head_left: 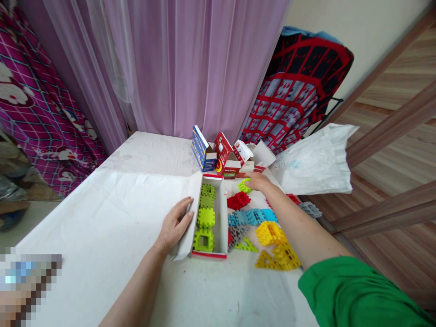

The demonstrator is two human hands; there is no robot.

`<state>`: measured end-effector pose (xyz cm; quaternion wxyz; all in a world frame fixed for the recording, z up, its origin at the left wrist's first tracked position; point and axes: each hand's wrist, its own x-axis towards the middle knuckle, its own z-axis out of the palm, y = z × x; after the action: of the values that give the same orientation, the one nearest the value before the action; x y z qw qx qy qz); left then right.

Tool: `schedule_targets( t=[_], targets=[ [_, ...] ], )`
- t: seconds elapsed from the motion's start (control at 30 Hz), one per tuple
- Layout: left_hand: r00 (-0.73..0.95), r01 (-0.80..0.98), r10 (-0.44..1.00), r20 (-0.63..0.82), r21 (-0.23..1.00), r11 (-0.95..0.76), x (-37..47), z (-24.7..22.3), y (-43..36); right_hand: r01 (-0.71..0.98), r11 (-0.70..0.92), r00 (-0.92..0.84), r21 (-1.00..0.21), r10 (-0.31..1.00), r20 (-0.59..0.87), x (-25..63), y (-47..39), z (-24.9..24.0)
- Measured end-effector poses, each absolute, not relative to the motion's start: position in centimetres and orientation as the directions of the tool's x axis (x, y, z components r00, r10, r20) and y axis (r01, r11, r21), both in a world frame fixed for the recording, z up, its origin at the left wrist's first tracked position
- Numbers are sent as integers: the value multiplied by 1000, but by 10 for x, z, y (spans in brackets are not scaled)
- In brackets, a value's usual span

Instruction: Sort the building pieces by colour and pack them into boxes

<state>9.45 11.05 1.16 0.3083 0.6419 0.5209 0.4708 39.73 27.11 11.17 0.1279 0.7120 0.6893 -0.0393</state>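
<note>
While the left hand lies with fingers a little apart on the folded-out lid of a long white box, the right hand reaches to the far side of the counter, its fingertips at a lime-green piece; I cannot tell how firmly they close on it. That piece lies just beyond the box's far right corner, well apart from the left hand. Inside the box, just right of the left hand, a row of green interlocking pieces runs along the left wall. Between the box and the right forearm lie red pieces, blue pieces, yellow pieces and a green triangle.

Behind them stand a blue carton with pale lettering and a red carton with a round yellow emblem; their print is too small to read. A white bag to the right bears faint bluish marks, also illegible.
</note>
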Motion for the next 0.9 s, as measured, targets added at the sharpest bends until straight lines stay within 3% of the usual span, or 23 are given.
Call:
schedule_targets(
  t=[0.5,0.6,0.77,0.9],
  targets=[
    [25,395,958,287,877,-273,95,13,111,991,-15,36,136,987,-156,404,263,116],
    [19,390,955,295,878,-279,95,12,111,998,-6,12,69,996,-89,403,255,135],
    [9,378,957,291,885,-273,96,11,110,941,289,-299,-177,954,-32,361,223,170],
    [11,382,956,294,882,-275,95,13,110,844,503,-525,-186,844,-104,309,198,171]
  ],
)
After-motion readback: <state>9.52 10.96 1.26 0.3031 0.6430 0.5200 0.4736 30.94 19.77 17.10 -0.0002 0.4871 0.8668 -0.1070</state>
